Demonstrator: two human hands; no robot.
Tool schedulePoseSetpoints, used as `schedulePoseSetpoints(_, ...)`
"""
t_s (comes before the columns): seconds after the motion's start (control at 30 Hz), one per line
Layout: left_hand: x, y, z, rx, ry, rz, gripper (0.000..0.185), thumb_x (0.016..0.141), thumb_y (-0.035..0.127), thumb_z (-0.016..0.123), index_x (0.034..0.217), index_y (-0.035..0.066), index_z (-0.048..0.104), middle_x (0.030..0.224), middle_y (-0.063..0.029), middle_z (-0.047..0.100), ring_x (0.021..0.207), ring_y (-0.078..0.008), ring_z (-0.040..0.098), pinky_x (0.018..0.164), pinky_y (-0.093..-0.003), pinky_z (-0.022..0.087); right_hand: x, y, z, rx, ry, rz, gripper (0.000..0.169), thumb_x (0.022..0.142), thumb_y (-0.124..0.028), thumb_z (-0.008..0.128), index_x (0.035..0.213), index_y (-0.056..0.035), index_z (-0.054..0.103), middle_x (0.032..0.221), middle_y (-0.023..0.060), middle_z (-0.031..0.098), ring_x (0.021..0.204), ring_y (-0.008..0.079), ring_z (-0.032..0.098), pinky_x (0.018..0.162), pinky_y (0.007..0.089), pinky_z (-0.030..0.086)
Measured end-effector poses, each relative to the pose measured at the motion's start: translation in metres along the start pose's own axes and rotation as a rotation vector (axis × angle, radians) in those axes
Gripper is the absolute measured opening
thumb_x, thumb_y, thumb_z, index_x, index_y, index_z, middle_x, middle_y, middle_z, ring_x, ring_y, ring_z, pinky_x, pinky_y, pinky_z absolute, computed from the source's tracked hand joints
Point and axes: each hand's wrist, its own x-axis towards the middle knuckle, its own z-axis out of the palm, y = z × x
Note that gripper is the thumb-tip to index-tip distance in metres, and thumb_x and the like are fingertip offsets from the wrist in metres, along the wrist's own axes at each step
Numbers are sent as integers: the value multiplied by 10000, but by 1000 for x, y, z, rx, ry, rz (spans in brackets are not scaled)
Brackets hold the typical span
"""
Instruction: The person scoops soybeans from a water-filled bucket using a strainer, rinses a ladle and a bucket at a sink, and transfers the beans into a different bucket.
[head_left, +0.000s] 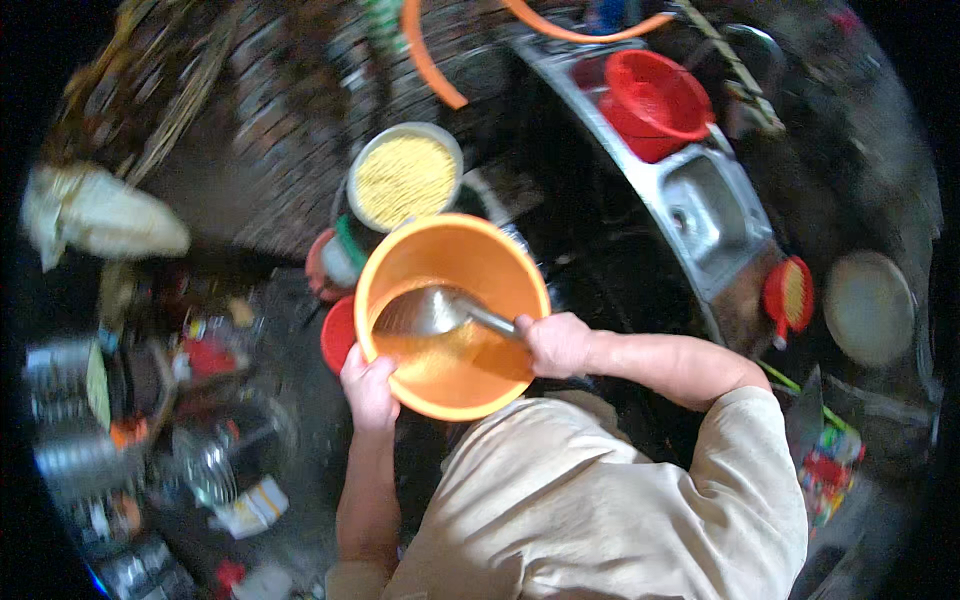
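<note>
An orange plastic bucket (450, 236) is tilted in front of my body, with its mouth towards me. My left hand (370, 388) grips its lower left rim, thumb over the edge. My right hand (559, 343) is closed around the handle of a large metal ladle (439, 309), whose round bowl is inside the bucket. Some yellowish material seems to lie at the bottom; blur hides what it is. Just beyond the bucket stands a pale round container (363, 206) filled with yellow grains or beans (407, 180).
On the right a metal sink counter (637, 176) holds a red basin (656, 101). A red dipper with grains (793, 296) lies near a round pale lid or tray (870, 307). Red containers (339, 337) stand left of the bucket. A whitish sack (112, 214) and metal pots (210, 457) are farther left.
</note>
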Motion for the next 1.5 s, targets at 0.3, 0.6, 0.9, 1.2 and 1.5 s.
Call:
schedulePoseSetpoints(0.3, 18, -13, 109, 85, -304, -89, 345, 675, -83, 467, 1005, -54, 560, 929, -97, 609, 820, -180, 592, 776, -288, 476, -160, 84, 21, 635, 415, 271, 595, 737, -104, 587, 1299, -64, 395, 882, 166, 621, 667, 282, 631, 630, 379, 516)
schedulePoseSetpoints(0.6, 52, -13, 300, 216, -520, -126, 229, 760, -22, 510, 981, -36, 567, 872, -78, 622, 715, -156, 606, 649, -268, 504, -252, 240, 50, 1266, 896, 691, 354, 716, -65, 568, 1063, 1, 545, 763, 98, 579, 639, 189, 593, 583, 314, 492)
schedulePoseSetpoints(0.9, 72, -18, 462, 507, -540, -132, 91, 830, 77, 490, 861, 15, 547, 664, -47, 556, 479, -122, 523, 390, -236, 434, -200, 403, 59, 1262, 780, 846, 352, 721, -130, 588, 1013, 60, 539, 723, 192, 618, 586, 277, 630, 551, 395, 508)
schedulePoseSetpoints(1.2, 45, -22, 578, 765, -768, -168, 153, 858, 143, 517, 916, 12, 569, 670, -6, 520, 524, -104, 525, 471, -250, 520, -168, 447, 69, 1442, 723, 636, 332, 758, -89, 590, 1035, 58, 482, 637, 114, 556, 443, 176, 537, 405, 348, 447)
schedulePoseSetpoints(1.5, 47, -51, 636, 822, -851, -245, 137, 844, 115, 509, 853, -22, 512, 713, -97, 554, 546, -183, 581, 547, -308, 567, -161, 455, 81, 1489, 725, 638, 196, 741, -67, 586, 899, 15, 505, 599, 77, 530, 422, 156, 522, 377, 319, 433)
